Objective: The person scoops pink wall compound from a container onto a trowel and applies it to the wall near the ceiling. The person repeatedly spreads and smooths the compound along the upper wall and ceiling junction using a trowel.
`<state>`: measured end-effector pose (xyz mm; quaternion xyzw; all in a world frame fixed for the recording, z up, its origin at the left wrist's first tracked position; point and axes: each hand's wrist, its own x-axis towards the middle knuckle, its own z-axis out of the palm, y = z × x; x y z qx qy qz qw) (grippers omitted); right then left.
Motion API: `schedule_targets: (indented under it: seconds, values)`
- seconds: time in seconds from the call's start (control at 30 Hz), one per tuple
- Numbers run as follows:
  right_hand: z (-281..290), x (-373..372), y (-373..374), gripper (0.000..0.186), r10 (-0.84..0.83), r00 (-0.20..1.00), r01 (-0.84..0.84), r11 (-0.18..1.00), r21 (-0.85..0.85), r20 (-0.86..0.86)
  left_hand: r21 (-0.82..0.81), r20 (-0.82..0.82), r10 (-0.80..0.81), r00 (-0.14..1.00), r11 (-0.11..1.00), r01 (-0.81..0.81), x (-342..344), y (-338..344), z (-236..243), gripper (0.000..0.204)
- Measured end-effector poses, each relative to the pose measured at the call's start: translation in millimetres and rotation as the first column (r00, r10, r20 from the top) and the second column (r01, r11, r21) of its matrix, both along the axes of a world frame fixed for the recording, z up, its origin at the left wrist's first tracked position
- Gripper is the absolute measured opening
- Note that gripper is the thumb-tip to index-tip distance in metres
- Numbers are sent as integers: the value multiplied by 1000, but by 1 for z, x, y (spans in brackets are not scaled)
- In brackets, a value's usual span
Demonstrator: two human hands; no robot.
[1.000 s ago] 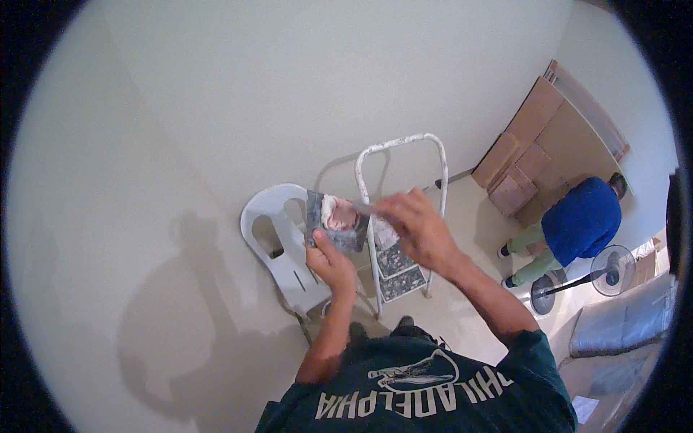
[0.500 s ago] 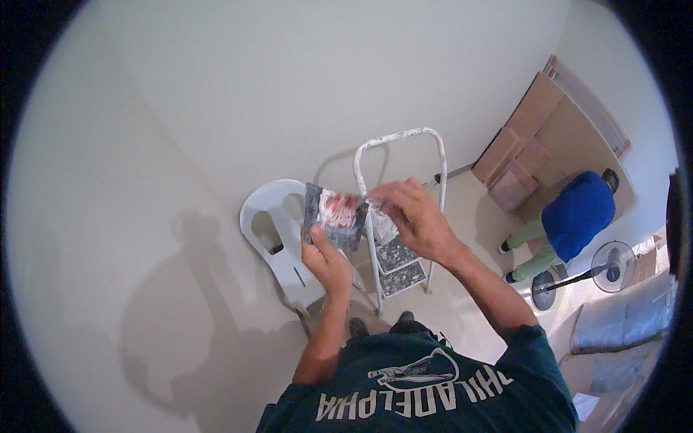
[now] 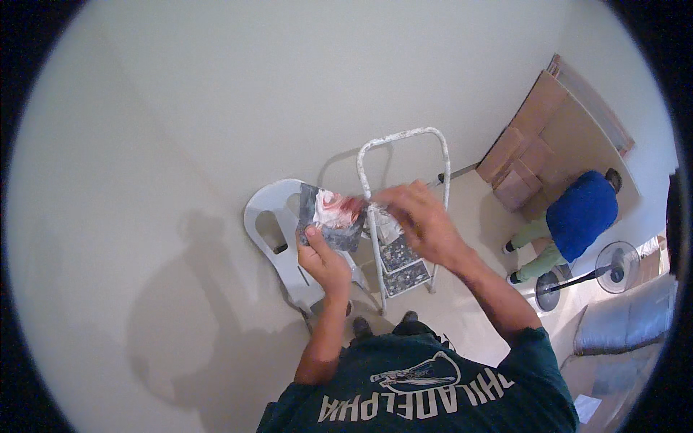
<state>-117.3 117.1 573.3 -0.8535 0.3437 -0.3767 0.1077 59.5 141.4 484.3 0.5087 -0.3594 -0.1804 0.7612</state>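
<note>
My left hand point(image 3: 324, 261) holds a small dark square board point(image 3: 330, 218) by its lower edge, and the board carries a smear of white and reddish paste. My right hand point(image 3: 421, 224) is closed around a scraper point(image 3: 382, 221) whose paste-covered blade meets the board's right edge. Both hands are raised in front of a plain pale wall point(image 3: 216, 94). The scraper's handle is hidden inside my fingers.
Below my hands stand a white plastic chair point(image 3: 268, 232) and a paint-spattered metal step ladder point(image 3: 404, 138). At the right, another person in a blue shirt point(image 3: 582, 214) bends near cardboard boxes point(image 3: 523, 162). A standing fan point(image 3: 615, 265) and a grey covered object point(image 3: 626, 326) are at the far right.
My right hand has shifted slightly along the board's right edge with the scraper. The board has tilted a little, showing more of the paste. The person in blue stays bent over.
</note>
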Motion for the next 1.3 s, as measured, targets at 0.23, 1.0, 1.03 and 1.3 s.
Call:
schedule_targets:
  seconds: [0.23, 1.0, 1.03, 1.3]
  values:
    - [9, 6, 2, 38, 91, 995, -91, 996, 9, -40, -17, -27, 48, 999, 999, -48, -4, -5, 9, 48]
    - [-2, 24, 5, 32, 107, 991, -103, 993, 54, -78, 114, -16, 137, 990, 984, -134, 18, -1, -18, 49]
    - [1, 19, 0, 32, 78, 995, -77, 997, 26, -64, 164, -23, 108, 994, 981, -103, 29, -5, -30, 48]
    - [-36, 20, 9, 56, 93, 981, -121, 979, 162, 173, -29, -786, -269, 556, 915, 402, 38, -13, -15, 39]
